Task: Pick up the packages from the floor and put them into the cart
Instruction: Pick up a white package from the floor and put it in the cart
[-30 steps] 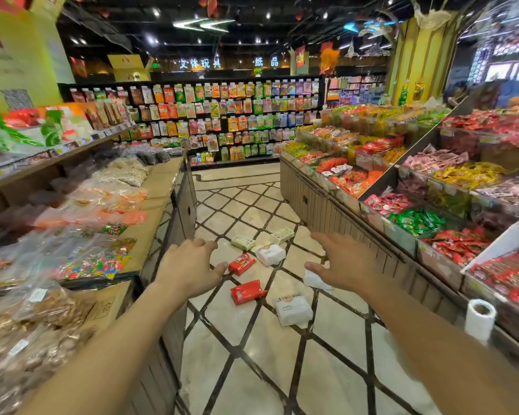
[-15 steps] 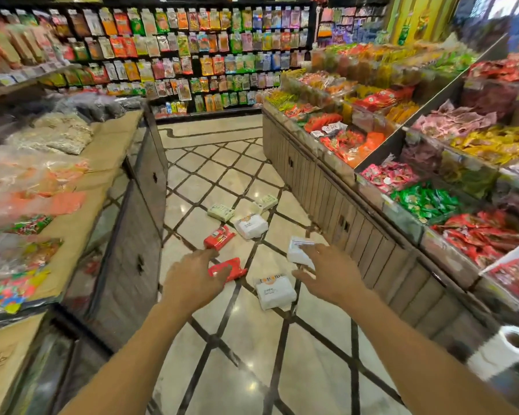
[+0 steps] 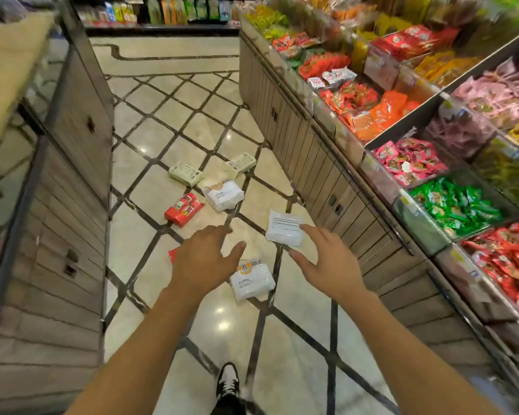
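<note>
Several packages lie on the tiled floor of a shop aisle. A white package [image 3: 251, 281] with orange lettering is nearest, between my hands. Another white package [image 3: 283, 227] lies by my right fingertips. A red package [image 3: 172, 254] is mostly hidden under my left hand. Farther off are a red package [image 3: 183, 209], a white one [image 3: 223, 194] and two pale green ones [image 3: 185, 174] [image 3: 241, 163]. My left hand [image 3: 206, 260] and my right hand [image 3: 327, 262] hover above the floor, fingers spread, holding nothing. No cart is in view.
A wooden counter [image 3: 69, 205] lines the left of the aisle. On the right, a wood-panelled display [image 3: 321, 163] holds bins of snack packets. A shelf of goods [image 3: 168, 10] closes the far end. My black shoe [image 3: 227, 381] stands on the floor below.
The view has tilted down and moved closer to the packages. Both hands have moved forward and lower, now over the nearest packages.
</note>
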